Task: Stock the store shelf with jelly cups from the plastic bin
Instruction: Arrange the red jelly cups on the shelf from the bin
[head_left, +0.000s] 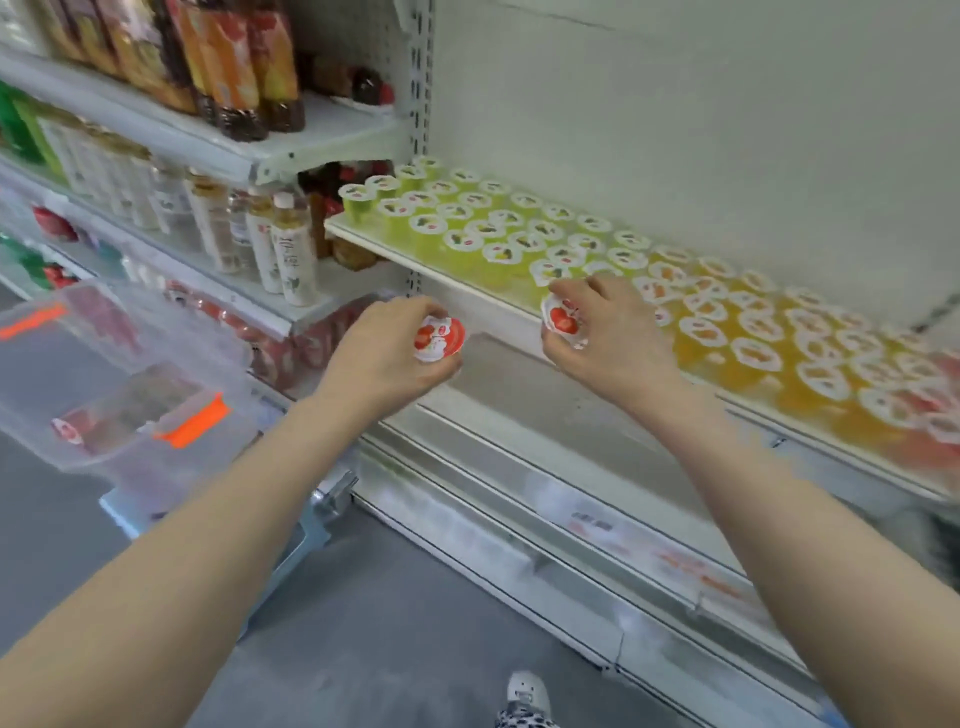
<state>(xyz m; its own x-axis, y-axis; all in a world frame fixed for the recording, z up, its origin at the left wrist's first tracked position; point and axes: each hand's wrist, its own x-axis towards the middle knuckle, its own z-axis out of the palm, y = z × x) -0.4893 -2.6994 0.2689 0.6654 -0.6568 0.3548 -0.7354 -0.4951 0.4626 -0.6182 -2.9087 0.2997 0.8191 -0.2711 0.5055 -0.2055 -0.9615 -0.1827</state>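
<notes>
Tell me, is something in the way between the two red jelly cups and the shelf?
Nothing visible is between them. The left hand and right hand each hold a red-lidded plastic jelly cup before the front edge of the white shelf. Green jelly cups and orange jelly cups already crowd that stretch, though.

Premises: a retail shop, grocery section. White metal gondola shelving (363, 130) with perforated back panels and slotted uprights (423, 78) spans the frame. Upper left: bottled drinks (234, 67) faced in rows, and below them white-capped bottles (280, 244) likewise lined up. Centre to right: a shelf (457, 283) carries sealed green jelly cups (467, 218) and orange jelly cups (753, 338), identical in form, packed in dense rows. Lower right: price-label strips (592, 522) along a shelf edge, print blurred. Left: a clear plastic bin (171, 332) with orange latches holds further stock.
</notes>
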